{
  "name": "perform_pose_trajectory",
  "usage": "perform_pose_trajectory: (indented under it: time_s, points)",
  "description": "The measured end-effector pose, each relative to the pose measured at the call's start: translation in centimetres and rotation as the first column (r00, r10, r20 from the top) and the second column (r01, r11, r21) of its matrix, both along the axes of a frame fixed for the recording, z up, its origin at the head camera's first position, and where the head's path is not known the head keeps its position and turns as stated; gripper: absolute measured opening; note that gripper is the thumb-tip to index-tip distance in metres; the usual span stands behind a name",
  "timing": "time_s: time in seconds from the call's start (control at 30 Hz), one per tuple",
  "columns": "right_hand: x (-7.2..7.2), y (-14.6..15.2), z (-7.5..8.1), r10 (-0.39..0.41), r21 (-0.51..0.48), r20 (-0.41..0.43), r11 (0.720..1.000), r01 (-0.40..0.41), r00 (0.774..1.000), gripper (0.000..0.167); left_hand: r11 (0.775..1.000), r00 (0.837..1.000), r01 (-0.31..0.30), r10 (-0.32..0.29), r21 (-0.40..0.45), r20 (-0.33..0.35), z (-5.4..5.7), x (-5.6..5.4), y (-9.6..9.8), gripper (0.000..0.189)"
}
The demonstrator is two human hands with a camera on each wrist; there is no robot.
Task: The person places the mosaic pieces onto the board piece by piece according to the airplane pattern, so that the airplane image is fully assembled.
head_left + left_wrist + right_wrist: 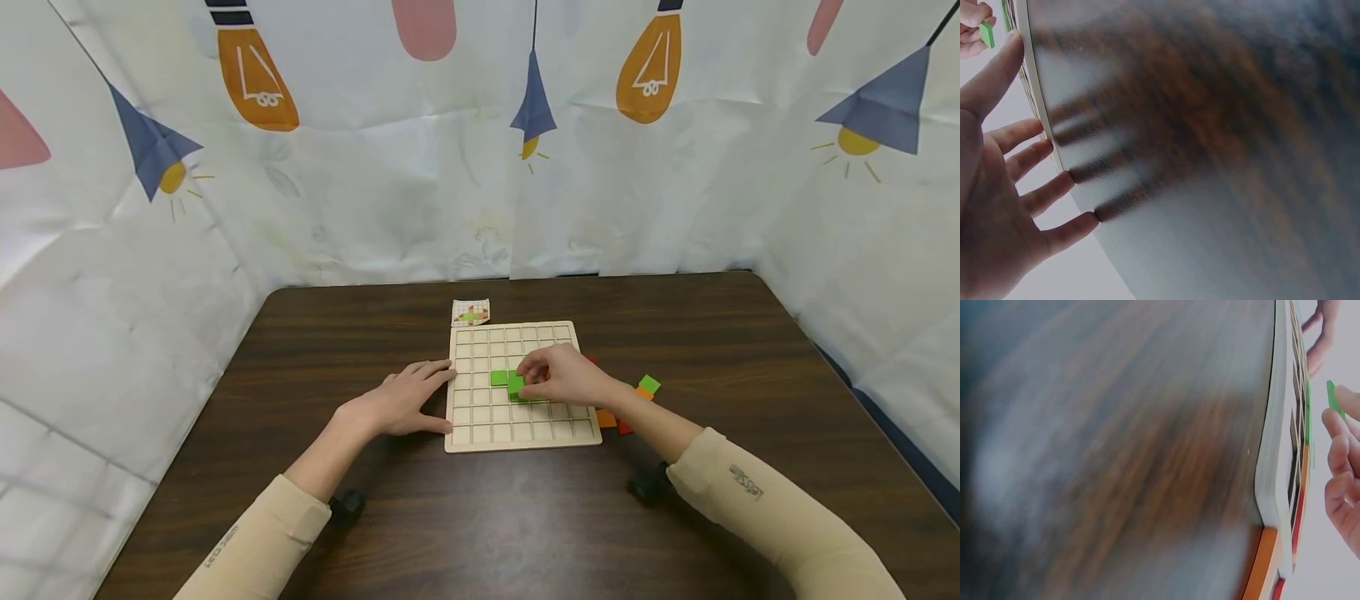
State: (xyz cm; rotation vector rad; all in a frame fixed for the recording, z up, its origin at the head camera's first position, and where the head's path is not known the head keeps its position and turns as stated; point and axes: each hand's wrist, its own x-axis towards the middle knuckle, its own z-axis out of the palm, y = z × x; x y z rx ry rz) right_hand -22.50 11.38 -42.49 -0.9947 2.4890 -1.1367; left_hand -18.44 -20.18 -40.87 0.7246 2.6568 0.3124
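Observation:
A pale wooden grid board [468, 435] lies flat on the dark table. My left hand [405, 402] rests at its left edge, fingers spread and fairly straight, with fingertips and thumb touching the rim. Over the middle of the board, my right hand [567, 377] pinches a green tile [515, 382] between thumb and fingers. Both wrist views show this green tile [1332, 397] tilted and held above the board. Left of it, another green tile [498, 378] sits on the grid. My right hand hides part of the board, where more green, orange and red pieces show.
Loose tiles lie right of the board, among them an orange tile [606, 418], a red tile [625, 427] and a green tile [649, 384], partly under my right forearm. A small pattern card [471, 313] lies behind the board. A printed curtain [420, 200] surrounds the table.

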Motion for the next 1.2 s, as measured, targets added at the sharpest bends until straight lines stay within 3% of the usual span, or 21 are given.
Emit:
perform_pose_trajectory:
  time_s: [0.27, 0.6, 1.2]
  points:
    - [0.1, -1.4, -0.2, 0.027, 0.021, -0.027, 0.999, -0.026, 0.999, 0.022, 1.0, 1.0, 0.001, -0.001, -0.006, 0.0, 0.2, 0.0, 0.2, 0.09]
    - [0.5, -2.9, 0.1, 0.002, 0.082, -0.049, 0.997, 0.002, 0.999, 0.021, 1.0, 1.0, -0.002, 0.001, -0.005, -0.005, 0.4, 0.1, 0.3, 0.089]
    - [0.7, -2.8, 0.2, 0.035, 0.143, -0.038, 0.989, -0.029, 0.999, 0.026, 1.0, 1.0, -0.004, 0.004, 0.002, -0.007, 0.4, 0.2, 0.3, 0.089]
